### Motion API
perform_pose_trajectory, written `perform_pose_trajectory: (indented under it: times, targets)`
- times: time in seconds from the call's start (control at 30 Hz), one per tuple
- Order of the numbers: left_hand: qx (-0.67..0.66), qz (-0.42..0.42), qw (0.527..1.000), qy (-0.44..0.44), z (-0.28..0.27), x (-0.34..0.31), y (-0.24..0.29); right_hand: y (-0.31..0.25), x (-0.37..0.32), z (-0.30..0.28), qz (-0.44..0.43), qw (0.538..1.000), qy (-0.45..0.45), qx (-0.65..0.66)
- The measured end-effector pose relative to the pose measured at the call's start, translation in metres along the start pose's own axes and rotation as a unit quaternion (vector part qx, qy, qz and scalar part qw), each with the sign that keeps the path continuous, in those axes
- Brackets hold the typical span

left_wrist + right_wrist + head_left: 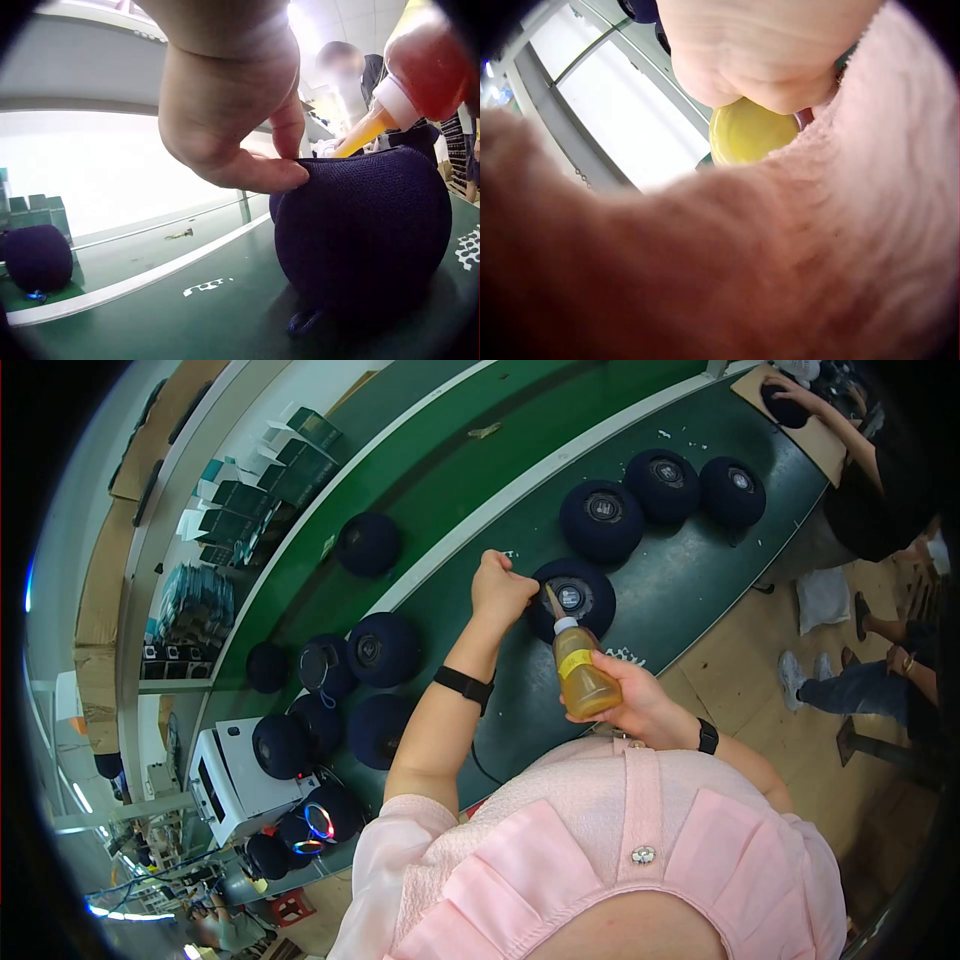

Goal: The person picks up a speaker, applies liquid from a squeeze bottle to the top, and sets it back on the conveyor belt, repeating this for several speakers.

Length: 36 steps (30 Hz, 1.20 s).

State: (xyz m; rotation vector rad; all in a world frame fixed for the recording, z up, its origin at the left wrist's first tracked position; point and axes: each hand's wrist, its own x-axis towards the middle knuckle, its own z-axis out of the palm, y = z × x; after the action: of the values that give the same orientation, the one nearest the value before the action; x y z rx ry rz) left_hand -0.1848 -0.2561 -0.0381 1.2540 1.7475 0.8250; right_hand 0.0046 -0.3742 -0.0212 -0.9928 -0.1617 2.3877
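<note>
- Hands: my left hand (500, 595) pinches the fabric edge of the navy ball (580, 598); my right hand (640, 705) grips the amber bottle (587, 680).
- Navy ball sits on the green table (650, 600), disc side up, just right of my left hand, beyond my right.
- Nozzle (556, 605) angles down at ball's top; contact unclear.
- Three more navy balls (661, 487) farther along.

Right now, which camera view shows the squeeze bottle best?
The head view: the squeeze bottle shows nearly whole, from base to nozzle, in the right hand. The left wrist view catches the nozzle, cap and part of its body, cropped; the right wrist view gives only a yellow patch, the rest hidden by hand and pink cloth.
</note>
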Motion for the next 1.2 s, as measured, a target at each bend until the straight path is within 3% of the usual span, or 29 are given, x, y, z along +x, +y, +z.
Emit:
perform_pose_trajectory:
  times: [0.67, 0.97, 1.2]
  targets:
    - [0.024, 0.036, 0.999, 0.022, 0.013, 0.0, -0.004, 0.0, -0.003, 0.009, -0.024, 0.997, 0.059, 0.041]
    - [0.039, 0.007, 0.999, 0.019, 0.013, 0.001, -0.002, -0.009, -0.014, 0.002, 0.004, 0.999, 0.02, 0.029]
    - [0.099, 0.046, 0.993, 0.05, 0.015, -0.008, 0.007, -0.009, -0.016, -0.006, -0.006, 1.0, 0.011, 0.011]
